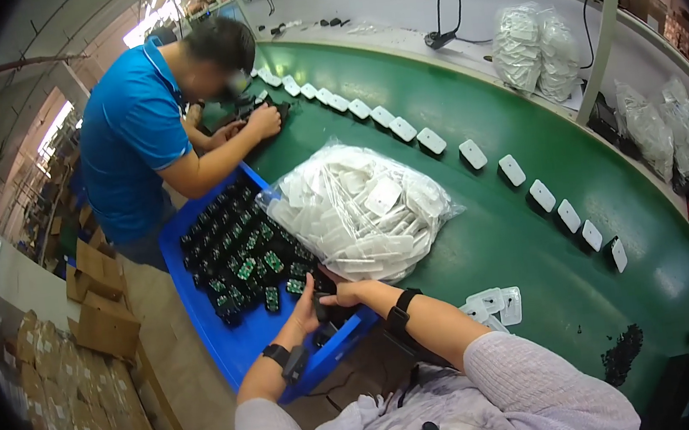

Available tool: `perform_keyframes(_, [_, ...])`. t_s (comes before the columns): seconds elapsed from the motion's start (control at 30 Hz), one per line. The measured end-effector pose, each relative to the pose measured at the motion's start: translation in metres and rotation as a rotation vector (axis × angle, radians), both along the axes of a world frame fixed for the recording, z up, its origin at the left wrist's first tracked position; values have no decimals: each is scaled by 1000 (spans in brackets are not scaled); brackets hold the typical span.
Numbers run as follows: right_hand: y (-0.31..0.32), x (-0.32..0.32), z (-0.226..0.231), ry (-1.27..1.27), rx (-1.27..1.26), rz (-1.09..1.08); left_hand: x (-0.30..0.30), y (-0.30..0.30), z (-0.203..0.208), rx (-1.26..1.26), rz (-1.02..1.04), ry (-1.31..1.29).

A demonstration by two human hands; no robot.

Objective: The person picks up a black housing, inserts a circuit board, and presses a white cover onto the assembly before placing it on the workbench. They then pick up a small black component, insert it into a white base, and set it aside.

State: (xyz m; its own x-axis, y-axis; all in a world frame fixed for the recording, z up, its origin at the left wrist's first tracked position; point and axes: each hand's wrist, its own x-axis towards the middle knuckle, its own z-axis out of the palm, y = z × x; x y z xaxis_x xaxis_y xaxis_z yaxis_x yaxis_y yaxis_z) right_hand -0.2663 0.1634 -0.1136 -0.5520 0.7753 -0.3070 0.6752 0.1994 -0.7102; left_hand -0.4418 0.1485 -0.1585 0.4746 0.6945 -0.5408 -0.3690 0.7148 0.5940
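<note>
Both my hands are together over the near right corner of a blue tray (343,345). My left hand (304,310) has its thumb raised and its fingers closed around a small black part (321,308), mostly hidden by the fingers. From the other side my right hand (343,292) reaches in, fingertips pinched at the same part. Black housings, several with green circuit boards (273,262), fill the tray. Just beyond my right hand lies a large clear bag of white plastic covers (360,205). A few loose translucent covers (511,305) rest by my right forearm.
A curved row of white-topped pieces (473,153) runs along the green table (522,230). Black bits (625,351) lie at the near right. To the left, a co-worker in a blue shirt (128,112) handles dark parts. Cardboard boxes (108,324) stand on the floor.
</note>
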Motion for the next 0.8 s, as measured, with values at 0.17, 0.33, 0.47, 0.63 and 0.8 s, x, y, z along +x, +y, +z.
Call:
perform_keyframes(0.17, [1, 1, 4, 33, 45, -27, 7, 1, 10, -2, -14, 27])
perform_keyframes(0.33, [-8, -2, -3, 408, 90, -96, 21, -7, 49, 87, 115, 74])
perform_keyframes(0.47, [-18, -1, 41, 357, 143, -95, 12, -8, 60, 155, 204, 28])
perform_keyframes(0.63, [-26, -19, 66, 307, 259, -81, 1, -24, 91, 215, 319, 28])
perform_keyframes(0.8, [-38, -35, 113, 176, 458, -47, -12, -43, 144, 384, 312, -38])
